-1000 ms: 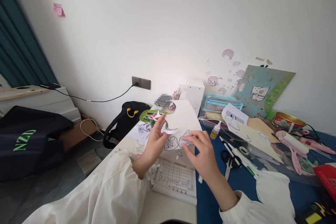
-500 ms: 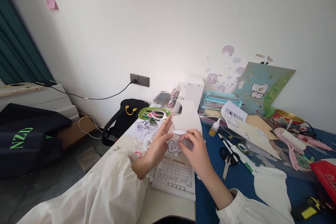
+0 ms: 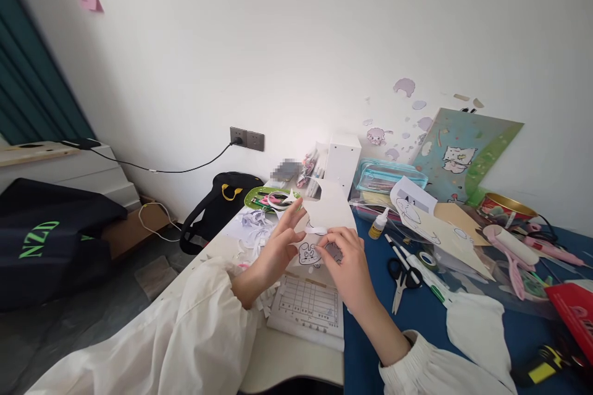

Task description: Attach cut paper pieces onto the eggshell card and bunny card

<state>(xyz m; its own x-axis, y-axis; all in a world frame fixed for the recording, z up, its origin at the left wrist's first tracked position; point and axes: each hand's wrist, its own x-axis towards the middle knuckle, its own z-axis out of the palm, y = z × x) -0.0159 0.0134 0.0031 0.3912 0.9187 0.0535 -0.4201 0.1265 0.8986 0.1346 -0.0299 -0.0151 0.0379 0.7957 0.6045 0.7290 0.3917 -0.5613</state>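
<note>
Fingers spread, my left hand (image 3: 273, 253) hovers at the left edge of a sheet with cartoon drawings (image 3: 306, 254). From the right, my right hand (image 3: 346, 259) reaches over the same sheet with thumb and index finger pinched together. What lies in that pinch is too small to make out. Just above the fingertips runs a narrow white strip (image 3: 317, 230). Behind it is a larger cream card (image 3: 331, 203) with a rounded cut-out. Under the drawings lies a printed grid sheet (image 3: 306, 305), nearest to me.
Paper scraps (image 3: 254, 231) and a green tray (image 3: 256, 197) lie to the left. On the blue cloth at right are a glue bottle (image 3: 378, 224), black scissors (image 3: 402, 278), a tape roll (image 3: 426, 260) and a pink-handled roller (image 3: 512, 253). A white box (image 3: 343, 160) stands behind.
My left hand's fingers have spread a little more apart. My right hand stays pinched over the drawings, shifted very slightly. The view has moved a little.
</note>
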